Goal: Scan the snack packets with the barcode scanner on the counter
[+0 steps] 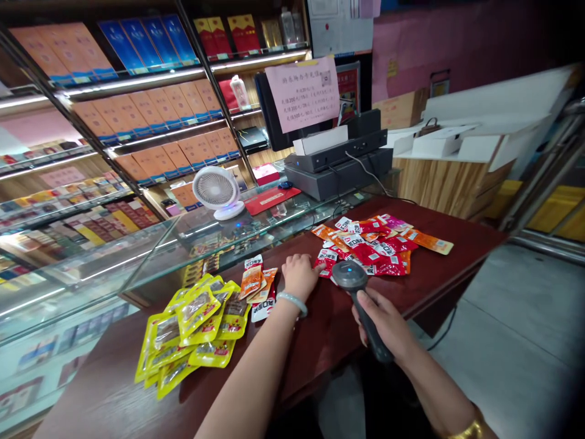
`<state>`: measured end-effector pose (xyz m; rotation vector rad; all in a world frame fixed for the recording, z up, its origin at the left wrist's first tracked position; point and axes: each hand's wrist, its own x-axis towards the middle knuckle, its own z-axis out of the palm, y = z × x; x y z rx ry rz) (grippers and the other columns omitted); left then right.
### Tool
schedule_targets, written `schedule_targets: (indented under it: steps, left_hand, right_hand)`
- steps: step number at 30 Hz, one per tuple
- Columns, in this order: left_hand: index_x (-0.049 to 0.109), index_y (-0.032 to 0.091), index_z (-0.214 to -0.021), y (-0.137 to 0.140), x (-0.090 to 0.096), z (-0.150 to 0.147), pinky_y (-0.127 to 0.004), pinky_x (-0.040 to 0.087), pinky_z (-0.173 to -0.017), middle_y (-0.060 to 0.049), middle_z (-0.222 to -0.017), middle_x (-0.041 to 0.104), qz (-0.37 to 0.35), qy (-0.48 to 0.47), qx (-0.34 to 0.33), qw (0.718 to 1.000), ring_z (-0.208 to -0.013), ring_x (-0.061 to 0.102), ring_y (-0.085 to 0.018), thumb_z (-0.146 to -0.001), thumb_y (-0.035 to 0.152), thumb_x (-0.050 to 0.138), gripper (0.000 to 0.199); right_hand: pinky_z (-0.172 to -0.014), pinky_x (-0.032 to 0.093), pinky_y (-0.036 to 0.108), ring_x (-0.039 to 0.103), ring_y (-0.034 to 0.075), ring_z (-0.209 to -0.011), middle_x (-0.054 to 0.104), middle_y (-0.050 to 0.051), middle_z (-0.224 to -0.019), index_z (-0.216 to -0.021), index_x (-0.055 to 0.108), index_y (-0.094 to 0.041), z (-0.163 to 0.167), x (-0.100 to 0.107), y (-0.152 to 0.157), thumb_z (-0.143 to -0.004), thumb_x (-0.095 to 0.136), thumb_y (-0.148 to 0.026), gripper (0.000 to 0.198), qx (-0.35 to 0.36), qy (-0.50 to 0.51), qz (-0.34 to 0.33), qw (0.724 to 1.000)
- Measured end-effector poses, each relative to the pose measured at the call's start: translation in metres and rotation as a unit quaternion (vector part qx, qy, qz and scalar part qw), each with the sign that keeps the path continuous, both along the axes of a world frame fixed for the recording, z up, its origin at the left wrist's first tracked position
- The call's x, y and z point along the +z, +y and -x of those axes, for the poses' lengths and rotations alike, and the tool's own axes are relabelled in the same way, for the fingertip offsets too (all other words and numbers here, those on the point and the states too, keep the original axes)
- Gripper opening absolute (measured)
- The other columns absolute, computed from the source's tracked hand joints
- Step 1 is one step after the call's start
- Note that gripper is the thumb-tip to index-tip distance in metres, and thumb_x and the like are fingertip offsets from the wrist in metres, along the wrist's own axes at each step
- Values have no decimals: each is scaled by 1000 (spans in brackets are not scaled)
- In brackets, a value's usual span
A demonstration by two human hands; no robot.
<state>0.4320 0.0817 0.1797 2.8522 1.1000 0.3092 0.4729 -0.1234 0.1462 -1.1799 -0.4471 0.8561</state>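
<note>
My right hand (381, 320) is wrapped round the handle of a dark grey barcode scanner (351, 277), its head pointing away over the table. My left hand (299, 274), with a pale bangle at the wrist, rests low over the table with the thumb spread toward a red snack packet (327, 258); no packet shows in its grasp. That packet lies at the near left edge of a heap of red and orange snack packets (365, 244). Left of my left hand lie a few orange and white packets (258, 283). Beside them is a pile of yellow snack packets (196, 323).
A glass display counter (164, 250) runs behind the dark red table (301, 360). On it stand a white fan (217, 192) and a dark register with a printer (338, 161). A pink sign (301, 91) covers the monitor. Boxed goods fill the shelves (150, 116).
</note>
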Motion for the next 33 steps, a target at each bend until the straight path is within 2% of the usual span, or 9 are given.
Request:
schedule_targets:
  steps: [4, 8, 12, 16, 20, 27, 33]
  left_hand:
    - [65, 17, -109, -2, -4, -25, -45, 40, -93, -18, -120, 60, 30, 29, 26, 999, -116, 51, -34, -82, 68, 49, 60]
    - [62, 16, -103, 6, 0, -24, -43, 41, -93, -18, -120, 62, 59, 62, 39, 996, -117, 53, -34, -76, 65, 59, 56]
    - [55, 16, -108, 19, -1, -8, -32, 44, -82, -14, -108, 68, 130, 26, 33, 991, -102, 64, -27, -79, 50, 65, 45]
    - [53, 17, -105, 28, -10, 14, -28, 45, -76, -12, -104, 69, 176, -93, 34, 979, -94, 66, -21, -90, 38, 55, 26]
    - [51, 19, -105, 25, -14, 32, -26, 46, -75, -9, -102, 69, 200, -167, 32, 965, -89, 66, -18, -94, 35, 49, 20]
    - [53, 20, -104, 23, -12, 53, -26, 46, -73, -7, -97, 70, 194, -188, 55, 961, -87, 66, -17, -92, 25, 49, 14]
    - [52, 20, -107, 34, -3, 73, -28, 47, -76, -8, -100, 70, 180, -186, 93, 962, -90, 67, -20, -92, 36, 50, 23]
  right_hand:
    - [-34, 39, 19, 48, 7, -33, 50, -9, -56, -89, 50, -22, -2, 1, -7, -84, 57, -63, 42, -1, -6, 0, 1000]
    - [-33, 38, 19, 47, 7, -33, 50, -9, -55, -90, 49, -22, -3, 2, -11, -84, 57, -64, 43, -1, -9, 3, 1000]
    - [-34, 39, 19, 47, 7, -33, 50, -10, -56, -91, 49, -22, 0, 0, -9, -84, 58, -63, 43, 9, -3, 5, 1000]
    - [-34, 40, 19, 47, 7, -33, 52, -9, -57, -92, 48, -22, 7, 1, -4, -84, 57, -63, 44, 61, 9, 4, 998]
    - [-32, 38, 18, 48, 7, -33, 52, -9, -57, -92, 48, -22, 18, 6, 2, -81, 58, -67, 48, 107, 8, 13, 994]
    - [-32, 37, 18, 47, 7, -32, 52, -9, -57, -92, 50, -21, 33, 10, 17, -82, 56, -67, 48, 143, 3, 13, 990]
    - [-32, 37, 17, 48, 7, -32, 53, -9, -57, -91, 49, -21, 40, 10, 25, -79, 58, -68, 49, 150, -1, 20, 988]
